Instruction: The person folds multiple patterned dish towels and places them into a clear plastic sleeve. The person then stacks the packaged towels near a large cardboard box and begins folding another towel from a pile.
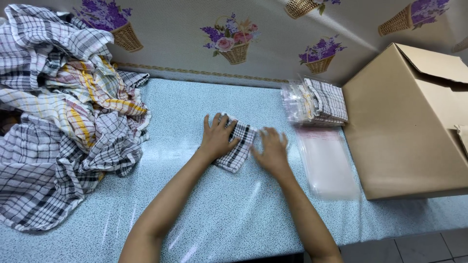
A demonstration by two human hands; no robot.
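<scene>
Pressing down at mid-frame, I have my left hand spread flat on the folded checked cloth on the table, while my right hand lies open just beside its right edge. Right of them sit clear bags, farther back packed cloths, a cardboard box; a cloth heap fills the left.

My pale blue speckled worktop, under glossy clear plastic, catches streaks of light. Behind the worktop rises a cream wall covering printed with wicker baskets of purple and pink flowers. Below the worktop's near right corner show grey floor tiles.
</scene>
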